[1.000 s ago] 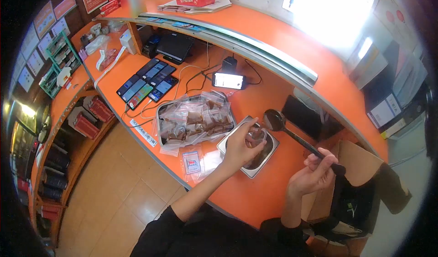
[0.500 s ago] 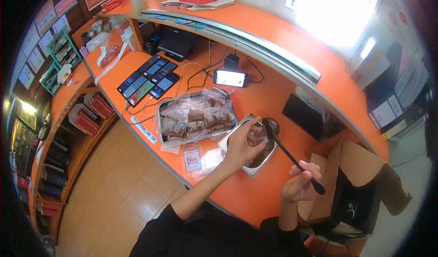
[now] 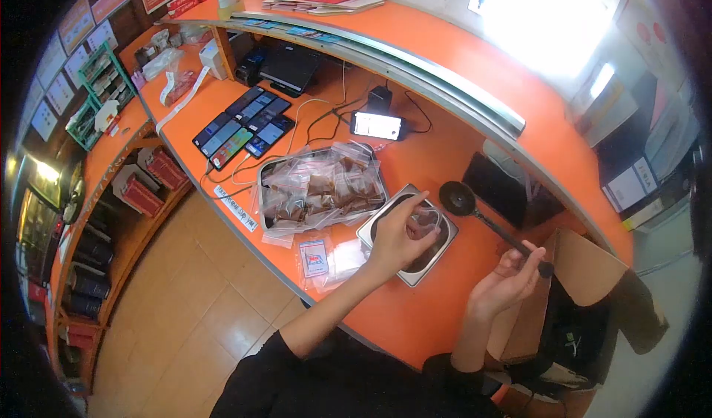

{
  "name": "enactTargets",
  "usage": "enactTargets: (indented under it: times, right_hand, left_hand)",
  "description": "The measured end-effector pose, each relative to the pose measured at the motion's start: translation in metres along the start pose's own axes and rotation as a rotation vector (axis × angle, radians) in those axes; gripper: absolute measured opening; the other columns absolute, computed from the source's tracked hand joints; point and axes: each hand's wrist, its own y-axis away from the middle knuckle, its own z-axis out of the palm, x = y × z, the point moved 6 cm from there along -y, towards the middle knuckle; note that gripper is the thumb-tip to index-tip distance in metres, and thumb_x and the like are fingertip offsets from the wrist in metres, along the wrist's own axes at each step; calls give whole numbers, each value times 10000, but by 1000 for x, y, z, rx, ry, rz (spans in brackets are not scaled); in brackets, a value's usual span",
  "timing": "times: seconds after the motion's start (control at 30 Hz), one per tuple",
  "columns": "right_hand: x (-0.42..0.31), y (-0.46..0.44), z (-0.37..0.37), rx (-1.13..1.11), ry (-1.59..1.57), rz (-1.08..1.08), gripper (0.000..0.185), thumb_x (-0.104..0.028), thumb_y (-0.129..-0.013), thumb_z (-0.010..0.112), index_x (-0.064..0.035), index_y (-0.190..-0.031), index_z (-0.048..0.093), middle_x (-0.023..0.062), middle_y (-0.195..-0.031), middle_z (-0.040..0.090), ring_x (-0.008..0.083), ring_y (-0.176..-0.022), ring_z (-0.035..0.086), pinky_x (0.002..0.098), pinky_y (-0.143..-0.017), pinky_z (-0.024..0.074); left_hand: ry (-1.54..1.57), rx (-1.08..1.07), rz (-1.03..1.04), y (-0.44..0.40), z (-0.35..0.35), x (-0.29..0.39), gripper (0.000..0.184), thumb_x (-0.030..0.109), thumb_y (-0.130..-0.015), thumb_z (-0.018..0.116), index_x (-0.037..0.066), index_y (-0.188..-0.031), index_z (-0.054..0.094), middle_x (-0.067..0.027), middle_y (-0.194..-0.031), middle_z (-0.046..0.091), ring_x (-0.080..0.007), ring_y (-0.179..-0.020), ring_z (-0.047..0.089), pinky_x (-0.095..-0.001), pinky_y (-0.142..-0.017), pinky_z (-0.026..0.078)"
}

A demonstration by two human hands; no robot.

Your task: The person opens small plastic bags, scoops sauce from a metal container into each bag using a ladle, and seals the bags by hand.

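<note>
My left hand [image 3: 393, 246] pinches a small clear plastic bag [image 3: 426, 224] above a rectangular metal container [image 3: 443, 249]. The bag's lower part and its contents are hard to make out. In my right hand [image 3: 498, 287] is the handle end of a black ladle [image 3: 457, 198]. Its round bowl hangs to the right of the bag, apart from it, over the orange counter. Left of the container, a metal tray [image 3: 262, 195] is heaped with sealed plastic bags [image 3: 320, 186] of brown filling.
Flat plastic packets [image 3: 314, 259] lie at the counter's front edge. Several phones [image 3: 241, 130] and a lit phone [image 3: 377, 126] with cables sit farther back. An open cardboard box [image 3: 586, 266] stands at the right. A raised shelf [image 3: 415, 69] runs behind.
The ladle has moved right, away from the bag, and its bowl now faces me more. My right hand has shifted up and right with it. My left hand stays nearly in place.
</note>
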Motion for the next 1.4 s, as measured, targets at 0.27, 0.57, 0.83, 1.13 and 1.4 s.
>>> enactTargets:
  times: [0.27, 0.57, 0.83, 1.13, 1.4]
  right_hand:
    - [41, -17, -26, 42, -111, 221, 364, -365, -1013, 598, -3, -1000, 641, 2, -777, 582, 40, -686, 535, 165, -581, 416]
    - [109, 16, -62, -162, 254, 444, 447, -414, -1031, 541, 17, -1054, 659, 25, -828, 631, 76, -713, 565, 200, -662, 466]
    - [99, 33, -43, -357, 378, 271, 326, -109, -948, 638, -12, -1257, 601, 75, -968, 644, 129, -800, 595, 265, -697, 476]
    - [45, 61, 34, -821, 641, -407, 114, -44, -868, 700, -16, -978, 684, 99, -921, 666, 230, -833, 625, 324, -738, 500]
    - [35, 53, 35, -824, 460, -265, 42, -38, -877, 707, 1, -875, 690, 85, -834, 683, 197, -754, 604, 302, -681, 471]
  left_hand:
    - [-33, 44, -19, 0, -21, -10, 699, 153, -749, 838, 84, -1381, 548, -90, -1036, 703, -79, -697, 666, -225, -584, 510]
    - [-70, 84, -16, 2, -40, -11, 549, 128, -750, 826, 59, -1255, 621, -87, -1021, 696, -84, -672, 654, -227, -564, 502]
    - [48, 97, -91, 8, -28, 5, 395, 134, -721, 846, 22, -989, 579, -66, -887, 612, -115, -617, 642, -243, -541, 500]
    - [190, -116, -236, 19, -16, 20, 350, 123, -797, 840, 1, -993, 577, -68, -963, 653, -92, -756, 668, -234, -641, 538]
    - [536, -44, -235, 27, -46, 19, 96, 22, -900, 709, -18, -973, 660, -76, -860, 706, -103, -706, 669, -223, -621, 529]
